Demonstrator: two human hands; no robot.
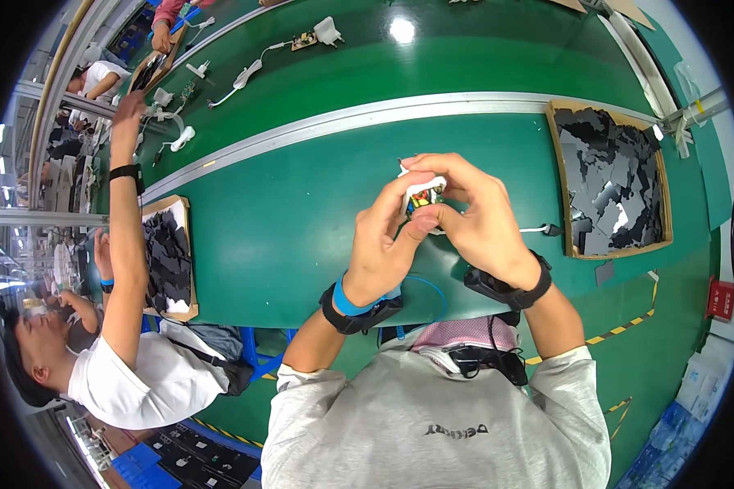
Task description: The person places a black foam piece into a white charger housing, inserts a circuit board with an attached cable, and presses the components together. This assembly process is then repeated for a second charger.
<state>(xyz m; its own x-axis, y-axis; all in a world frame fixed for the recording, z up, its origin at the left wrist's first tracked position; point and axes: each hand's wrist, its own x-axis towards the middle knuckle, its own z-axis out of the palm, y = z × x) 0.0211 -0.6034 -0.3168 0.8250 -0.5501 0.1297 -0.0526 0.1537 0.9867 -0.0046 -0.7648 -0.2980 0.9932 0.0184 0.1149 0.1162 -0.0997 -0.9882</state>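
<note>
Both my hands hold a white power adapter housing [438, 184] above the green workbench [285, 244]. Its side is uncovered, and a circuit board [421, 200] with yellow, red and blue parts shows inside. My left hand [377, 244] grips the housing from the left, fingers curled over the top. From the right, my right hand [483, 222] closes round it, and the two thumbs meet at the board's near edge. A white cable [533, 230] comes out from behind my right hand and ends in a dark connector [553, 231]. My fingers hide much of the housing.
A cardboard tray [560, 175] of black sheet pieces stands at right, another tray [190, 253] at left. Beyond a metal rail [342, 122], adapters [328, 31] with cables lie on a green surface. At left a co-worker's arm [128, 196] reaches forward; another person's hand [161, 37] is farther back.
</note>
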